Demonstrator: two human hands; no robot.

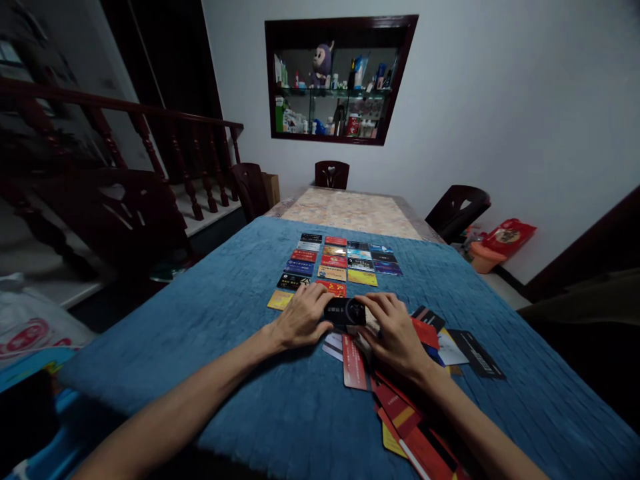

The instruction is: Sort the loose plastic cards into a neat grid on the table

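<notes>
A black card (344, 311) with pale print and a round mark is held level over the blue cloth, between my two hands. My left hand (303, 316) is closed at its left end, with the thumb along the lower corner. At the other end my right hand (393, 330) grips it, fingers above and thumb below. Beyond them, cards lie in rows, among them a red card (332, 288), a yellow card (363, 277) and a gold card (280, 299). Under my right wrist spreads a loose pile of cards, with a red-and-white card (354, 365) on its left side.
The blue cloth (240, 380) covers the near part of the table; its patterned top (345, 210) shows behind. Dark chairs (456, 210) stand around it. A black card (477, 353) lies right of the pile. At far left is a white plastic bag (37, 320).
</notes>
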